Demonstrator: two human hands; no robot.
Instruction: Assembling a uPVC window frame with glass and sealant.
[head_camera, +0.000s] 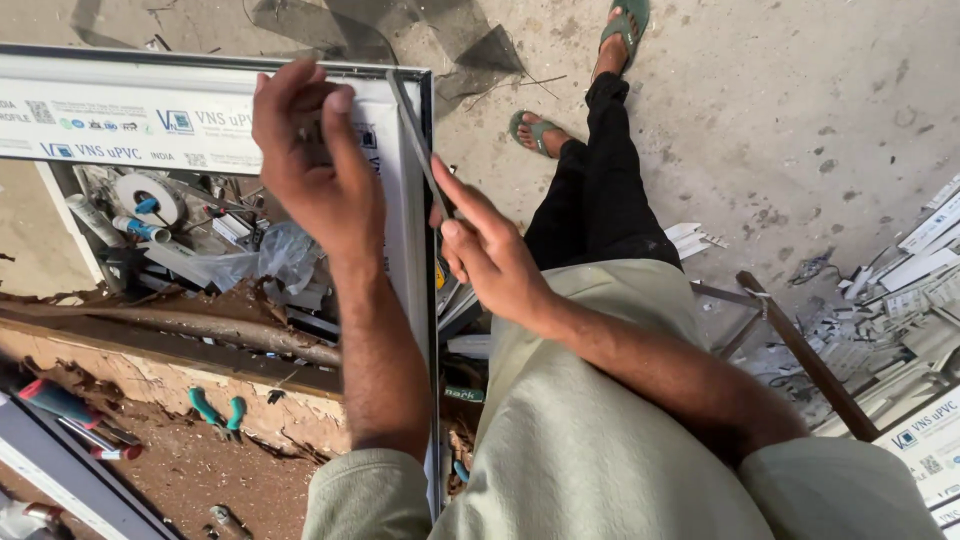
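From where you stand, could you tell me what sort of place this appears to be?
Probably a window-frame fabrication workshop. The left hand and right hand work a grey gasket strip into a white plastic window frame; profile offcuts litter the concrete floor, and pliers lie on the workbench.

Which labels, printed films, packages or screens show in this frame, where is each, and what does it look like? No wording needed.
Printed protective film: on the white frame's top bar, upper left; long white strip with blue logos and small square codes.
Printed profile offcut: lower right edge, among white scrap pieces; white with blue marks.
Clear plastic bag: crumpled, behind the frame beside the left hand.
No screens in view.
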